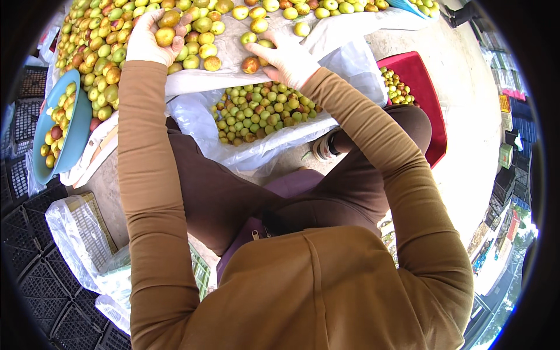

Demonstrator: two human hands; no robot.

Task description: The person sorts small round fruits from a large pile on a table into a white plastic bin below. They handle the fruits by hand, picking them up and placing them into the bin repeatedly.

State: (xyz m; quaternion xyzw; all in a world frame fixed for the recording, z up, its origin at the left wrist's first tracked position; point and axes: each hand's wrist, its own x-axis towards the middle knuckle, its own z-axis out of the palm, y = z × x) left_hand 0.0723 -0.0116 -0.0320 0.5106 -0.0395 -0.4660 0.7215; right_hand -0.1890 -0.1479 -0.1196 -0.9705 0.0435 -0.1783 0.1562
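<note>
At the edge of a cloth-covered table [233, 76], my left hand [146, 42] curls around two yellow-brown jujubes [164, 37], beside a large heap of green and reddish jujubes [99, 46]. My right hand [293, 60] reaches over the cloth with its fingers apart. A browned jujube [251, 65] lies by its thumb and fingertips, and a greener jujube [266, 44] is partly hidden under the fingers. More loose jujubes [259, 25] are scattered on the cloth just beyond. Below the table edge, a container lined with clear plastic [198, 119] holds many small green jujubes [256, 114].
A blue basin [85, 119] with jujubes tilts at the left edge of the heap. On the right stands a red bin [431, 111] with green jujubes inside. Black crates [44, 280] and a plastic-wrapped crate [87, 227] sit at lower left. Another blue container [408, 7] is at top right.
</note>
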